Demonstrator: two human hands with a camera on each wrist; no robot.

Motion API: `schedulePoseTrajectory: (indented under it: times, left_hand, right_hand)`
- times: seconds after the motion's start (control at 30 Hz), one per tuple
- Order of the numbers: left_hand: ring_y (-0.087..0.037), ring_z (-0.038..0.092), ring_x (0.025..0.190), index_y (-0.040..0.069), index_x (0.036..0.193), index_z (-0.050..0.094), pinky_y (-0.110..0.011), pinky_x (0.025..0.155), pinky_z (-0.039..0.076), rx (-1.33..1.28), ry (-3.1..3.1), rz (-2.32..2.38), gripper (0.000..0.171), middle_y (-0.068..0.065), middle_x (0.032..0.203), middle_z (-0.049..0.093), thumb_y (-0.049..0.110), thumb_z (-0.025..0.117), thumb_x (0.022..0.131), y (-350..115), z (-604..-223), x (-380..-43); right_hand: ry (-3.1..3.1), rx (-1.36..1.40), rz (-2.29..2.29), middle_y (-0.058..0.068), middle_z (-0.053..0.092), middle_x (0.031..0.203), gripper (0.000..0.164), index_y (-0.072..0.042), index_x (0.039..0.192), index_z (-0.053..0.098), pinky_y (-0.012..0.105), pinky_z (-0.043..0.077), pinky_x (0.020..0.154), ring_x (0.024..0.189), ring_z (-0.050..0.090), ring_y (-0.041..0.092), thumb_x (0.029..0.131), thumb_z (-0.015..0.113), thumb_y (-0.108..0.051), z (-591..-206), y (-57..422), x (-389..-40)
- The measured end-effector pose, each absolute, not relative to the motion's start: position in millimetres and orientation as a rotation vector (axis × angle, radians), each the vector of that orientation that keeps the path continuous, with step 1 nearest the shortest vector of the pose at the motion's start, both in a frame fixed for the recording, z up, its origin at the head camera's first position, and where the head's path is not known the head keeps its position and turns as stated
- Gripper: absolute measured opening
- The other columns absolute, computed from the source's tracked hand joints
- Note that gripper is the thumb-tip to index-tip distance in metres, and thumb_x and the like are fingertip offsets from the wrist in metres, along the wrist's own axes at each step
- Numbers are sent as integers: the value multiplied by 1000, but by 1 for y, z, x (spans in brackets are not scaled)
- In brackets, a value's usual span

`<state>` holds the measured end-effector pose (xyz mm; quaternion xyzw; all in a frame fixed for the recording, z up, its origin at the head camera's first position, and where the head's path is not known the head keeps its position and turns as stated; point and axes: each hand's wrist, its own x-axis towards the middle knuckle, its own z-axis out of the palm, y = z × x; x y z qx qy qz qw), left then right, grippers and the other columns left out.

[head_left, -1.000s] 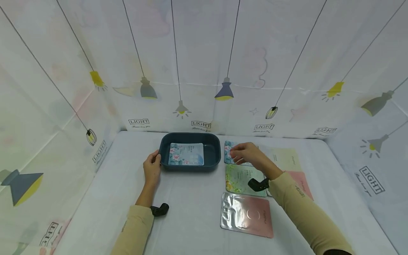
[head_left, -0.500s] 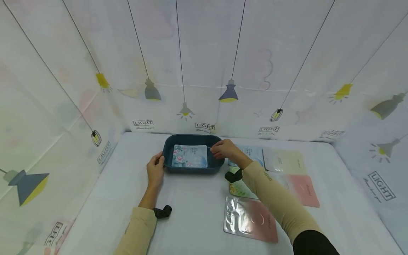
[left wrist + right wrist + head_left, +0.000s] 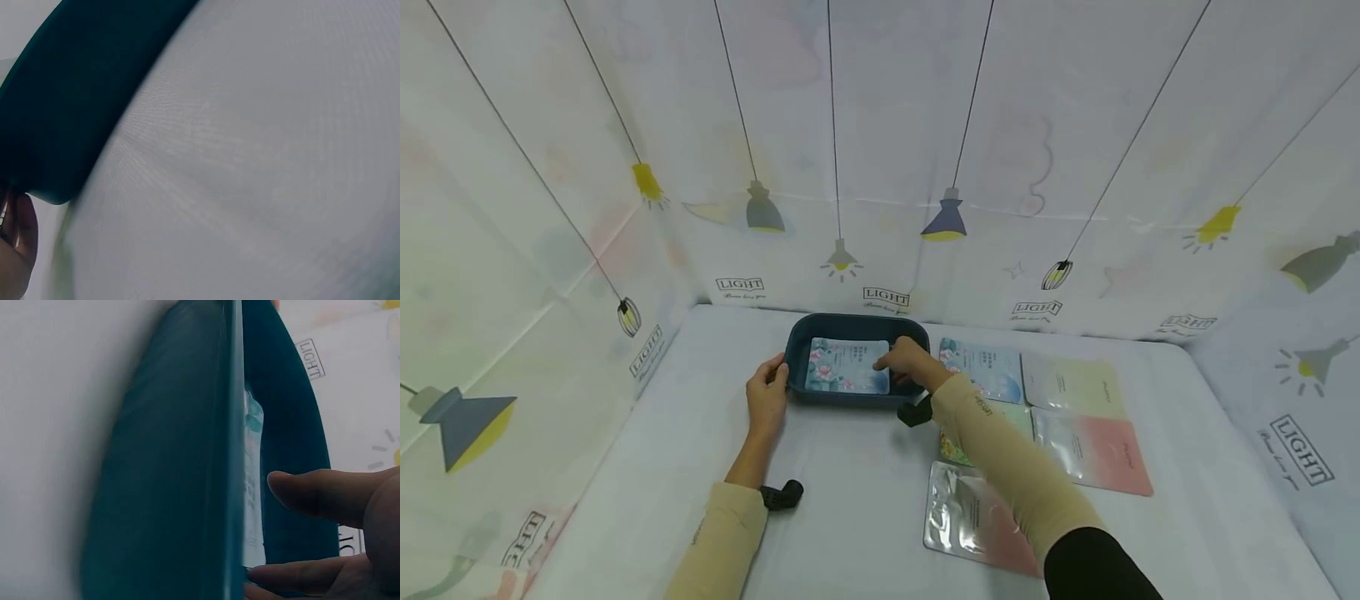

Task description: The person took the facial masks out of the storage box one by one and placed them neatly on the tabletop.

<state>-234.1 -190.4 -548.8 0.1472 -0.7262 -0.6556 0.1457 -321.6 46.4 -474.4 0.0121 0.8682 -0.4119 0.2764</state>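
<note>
A dark teal tray [image 3: 857, 401] holds a blue floral sheet mask packet [image 3: 842, 367] lying flat. My left hand [image 3: 765, 400] grips the tray's left end, fingertips at the rim; the left wrist view shows part of that hand [image 3: 17, 244] at the tray's corner. My right hand [image 3: 912, 362] reaches over the tray's right end to the packet's right edge. In the right wrist view, the thumb [image 3: 306, 490] and fingers [image 3: 300, 575] are spread apart, with a fingertip right at the packet's [image 3: 253, 500] edge. The tray's wall hides part of the packet there.
Right of the tray lie another blue floral packet [image 3: 988, 371], a green one [image 3: 953, 446] partly under the right sleeve, a yellow one [image 3: 1078, 385] and a pink one [image 3: 1108, 454]. Another pink-silver packet [image 3: 962, 517] lies nearer. A lamp-printed curtain [image 3: 880, 150] stands behind the table.
My right hand has moved left from above the blue packet outside the tray, over the tray's right end, and down to the packet inside. My left hand keeps its place on the tray.
</note>
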Motion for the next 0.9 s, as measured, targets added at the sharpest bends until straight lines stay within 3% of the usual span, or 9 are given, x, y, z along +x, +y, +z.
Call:
schedulePoseTrajectory:
  times: [0.27, 0.47, 0.67, 0.9]
  left_hand:
    - [-19, 52, 107, 3, 133, 57, -7, 71, 45, 407, -2089, -1853, 36, -17, 129, 60, 20, 50, 102, -189, -547, -237]
    - [-19, 52, 106, 4, 133, 57, -8, 69, 45, 407, -2101, -1850, 35, -17, 128, 60, 21, 51, 102, -190, -548, -238]
    - [-19, 51, 104, 5, 133, 57, -10, 69, 44, 416, -2100, -1859, 36, -16, 128, 59, 22, 50, 102, -191, -547, -236]
    - [-19, 52, 107, 5, 133, 57, -8, 70, 44, 445, -2110, -1856, 35, -15, 129, 59, 21, 50, 102, -191, -550, -235]
  right_hand:
    - [2355, 151, -1170, 16, 57, 120, 51, 7, 130, 51, 41, 57, 84, 98, 63, 31, 86, 71, -11, -484, 36, -328]
    - [2283, 239, -1319, 12, 59, 106, 49, 4, 126, 52, 40, 56, 83, 89, 62, 27, 86, 72, -14, -488, 33, -325]
    - [2319, 214, -1411, 7, 60, 85, 22, 3, 102, 67, 30, 51, 64, 71, 57, 18, 85, 71, -10, -489, 28, -321]
    - [2312, 178, -1500, 14, 68, 103, 19, 2, 104, 67, 27, 56, 61, 75, 65, 18, 88, 67, -8, -491, 23, -319]
